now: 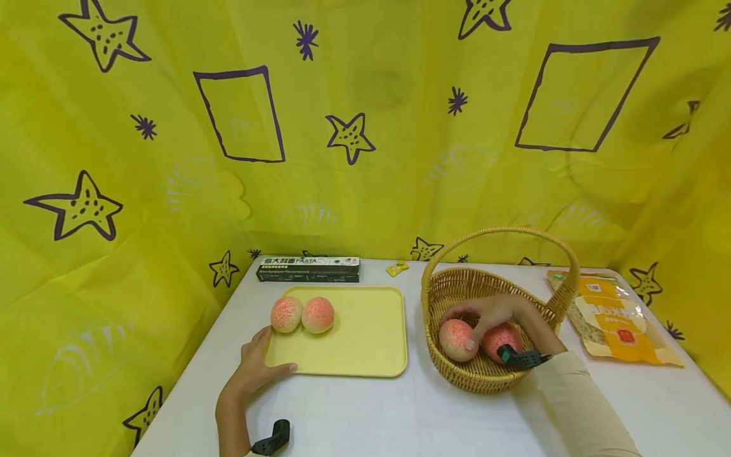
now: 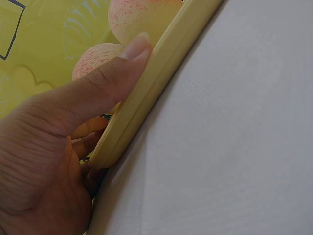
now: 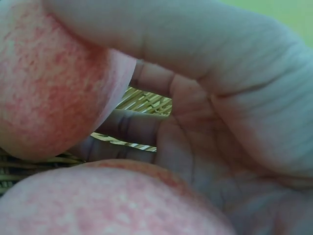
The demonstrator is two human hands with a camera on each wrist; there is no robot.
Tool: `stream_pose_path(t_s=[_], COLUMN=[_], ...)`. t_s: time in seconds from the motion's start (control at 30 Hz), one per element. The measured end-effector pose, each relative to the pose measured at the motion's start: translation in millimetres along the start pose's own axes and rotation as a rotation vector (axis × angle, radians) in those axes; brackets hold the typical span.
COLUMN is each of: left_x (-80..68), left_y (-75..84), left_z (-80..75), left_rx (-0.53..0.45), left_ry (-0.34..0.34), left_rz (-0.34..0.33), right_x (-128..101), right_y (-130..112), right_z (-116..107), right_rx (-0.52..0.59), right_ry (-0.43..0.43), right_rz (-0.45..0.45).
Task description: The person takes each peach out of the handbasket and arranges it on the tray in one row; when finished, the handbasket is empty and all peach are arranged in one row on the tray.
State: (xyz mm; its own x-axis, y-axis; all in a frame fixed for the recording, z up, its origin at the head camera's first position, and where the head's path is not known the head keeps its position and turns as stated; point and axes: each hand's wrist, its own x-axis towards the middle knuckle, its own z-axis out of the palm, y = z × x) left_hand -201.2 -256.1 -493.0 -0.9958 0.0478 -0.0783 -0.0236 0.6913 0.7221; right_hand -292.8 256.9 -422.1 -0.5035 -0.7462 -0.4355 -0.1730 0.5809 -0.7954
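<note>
Right hand [image 1: 492, 313] inside wicker basket [image 1: 476, 383], fingers gripping a peach [image 1: 456, 343]; second peach [image 1: 500, 337] beside it. Left of basket: yellow tray [image 1: 360, 336] bearing two more peaches [image 1: 318, 316], left hand [image 1: 256, 366] touching tray, fingers spread.

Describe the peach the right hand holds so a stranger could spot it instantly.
Right of the yellow tray stands a wicker basket. Inside, choose the left peach, nearer the tray. The right hand grips it, while the other peach lies outside that grip.
</note>
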Motion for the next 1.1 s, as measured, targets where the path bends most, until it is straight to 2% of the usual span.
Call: stream_pose_path(t_s=[0.2, 0.3, 0.77, 1.1], left_x=[-1.8, -2.0, -1.8, -1.4], left_y=[0.3, 0.2, 0.2, -0.1], left_z=[-0.7, -1.0, -2.1, -0.9], left_rx=[-0.015, -0.02, -0.008, -0.021], left_ry=[-0.005, -0.005, 0.001, 0.012], left_rz=[-0.006, -0.006, 0.001, 0.017], right_x=[-2.1, -2.0, -2.4, -3.6], right_y=[-5.1, -6.2, -4.0, -4.7], right_z=[0.6, 1.1, -1.7, -3.8], right_rx=[-0.079, -0.071, -0.058, -0.062], right_ry=[0.012, 0.016, 0.073, 0.147], right_rz=[0.038, 0.035, -0.08, -0.104])
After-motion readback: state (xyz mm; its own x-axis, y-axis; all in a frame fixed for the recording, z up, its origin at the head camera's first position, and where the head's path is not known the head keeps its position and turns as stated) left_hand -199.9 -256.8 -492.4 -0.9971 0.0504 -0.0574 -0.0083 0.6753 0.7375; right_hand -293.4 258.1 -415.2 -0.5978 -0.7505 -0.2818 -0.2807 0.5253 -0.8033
